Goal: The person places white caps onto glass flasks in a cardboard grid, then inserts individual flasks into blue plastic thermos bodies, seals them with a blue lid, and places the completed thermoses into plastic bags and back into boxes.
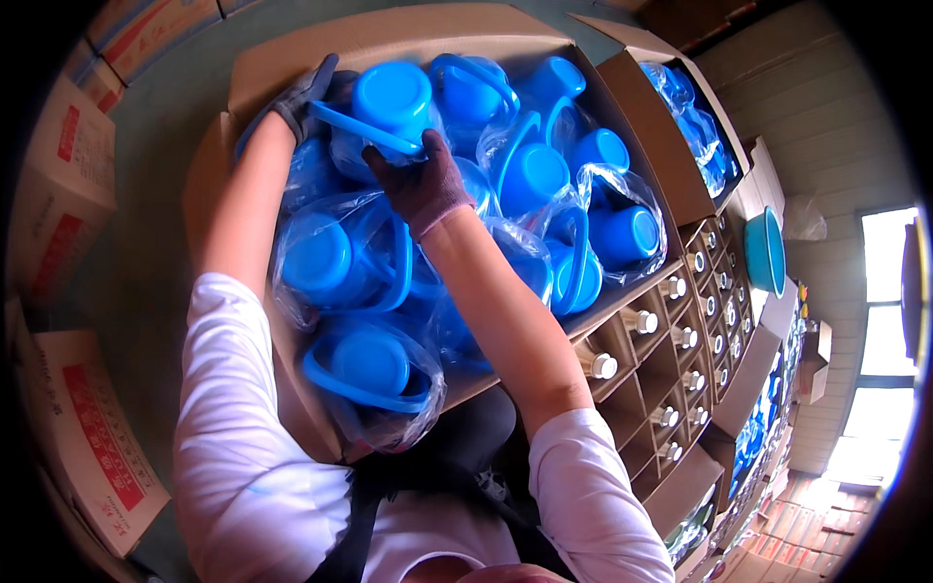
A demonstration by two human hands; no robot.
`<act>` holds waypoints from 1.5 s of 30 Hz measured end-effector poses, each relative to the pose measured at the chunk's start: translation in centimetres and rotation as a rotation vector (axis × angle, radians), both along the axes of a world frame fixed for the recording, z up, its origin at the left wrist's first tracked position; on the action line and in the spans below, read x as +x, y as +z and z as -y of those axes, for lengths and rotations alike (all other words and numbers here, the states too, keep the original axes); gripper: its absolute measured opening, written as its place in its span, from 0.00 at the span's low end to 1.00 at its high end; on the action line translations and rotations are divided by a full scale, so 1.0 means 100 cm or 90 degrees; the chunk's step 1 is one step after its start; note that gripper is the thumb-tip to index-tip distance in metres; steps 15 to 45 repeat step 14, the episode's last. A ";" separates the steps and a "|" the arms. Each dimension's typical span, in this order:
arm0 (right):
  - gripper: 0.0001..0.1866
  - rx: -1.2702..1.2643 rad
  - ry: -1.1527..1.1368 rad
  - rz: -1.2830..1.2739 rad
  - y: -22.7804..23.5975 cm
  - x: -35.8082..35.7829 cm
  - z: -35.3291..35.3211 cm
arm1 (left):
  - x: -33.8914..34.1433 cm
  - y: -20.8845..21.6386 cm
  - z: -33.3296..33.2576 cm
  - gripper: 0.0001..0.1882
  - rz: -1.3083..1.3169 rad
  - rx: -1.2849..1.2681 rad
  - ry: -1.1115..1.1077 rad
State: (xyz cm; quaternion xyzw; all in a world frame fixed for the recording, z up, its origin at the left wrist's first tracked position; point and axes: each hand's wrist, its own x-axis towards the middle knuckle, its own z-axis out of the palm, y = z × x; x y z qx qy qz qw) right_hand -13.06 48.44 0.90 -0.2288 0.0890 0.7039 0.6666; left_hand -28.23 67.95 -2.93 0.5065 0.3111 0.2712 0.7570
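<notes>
In the large carton (389,35), blue plastic jugs with rounded ends and loop handles stand packed close together, many in clear plastic bags. Both my hands wear dark gloves and are at one jug (392,94) near the far left corner. My left hand (294,100) is closed against its left side by the handle's end, one finger pointing up and the others partly hidden. From the near side, my right hand (426,185) grips it beneath the handle, thumb and finger spread along the lower edge. Another bagged jug (369,364) lies closer to me.
To the right stands a divided carton (637,384) holding several bottle-like pieces with pale tops. Beyond it are another open carton (671,160) of blue items and a teal basin (765,253). Closed cartons (63,185) line the left side, above a green floor (160,126).
</notes>
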 end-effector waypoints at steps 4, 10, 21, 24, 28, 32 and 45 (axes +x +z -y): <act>0.25 0.060 0.132 0.393 -0.013 0.019 0.028 | 0.005 -0.015 0.007 0.27 -0.013 0.109 0.083; 0.34 0.226 -0.057 1.171 0.032 0.061 0.070 | -0.002 0.062 0.114 0.28 -0.354 0.518 -0.025; 0.51 0.189 0.384 1.753 0.008 0.038 0.073 | -0.010 0.043 0.176 0.38 -0.571 0.969 0.043; 0.51 0.189 0.384 1.753 0.008 0.038 0.073 | -0.010 0.043 0.176 0.38 -0.571 0.969 0.043; 0.51 0.189 0.384 1.753 0.008 0.038 0.073 | -0.010 0.043 0.176 0.38 -0.571 0.969 0.043; 0.51 0.189 0.384 1.753 0.008 0.038 0.073 | -0.010 0.043 0.176 0.38 -0.571 0.969 0.043; 0.51 0.189 0.384 1.753 0.008 0.038 0.073 | -0.010 0.043 0.176 0.38 -0.571 0.969 0.043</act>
